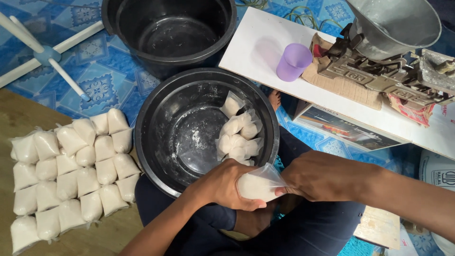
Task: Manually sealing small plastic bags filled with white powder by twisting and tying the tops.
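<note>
My left hand (227, 185) cups a small clear plastic bag of white grains (256, 184) from below. My right hand (315, 176) pinches the bag's open neck at its right end. Both hands sit over my lap, just at the near rim of a black basin (156, 161). Inside that basin several filled, untied bags (239, 132) lie against its right wall.
Several sealed white bags (71, 170) lie in rows on the wooden floor at left. An empty black bucket (168, 33) stands behind the basin. A white board (256, 52) carries a purple cup (293, 61) and a metal balance scale with a pan (393, 42).
</note>
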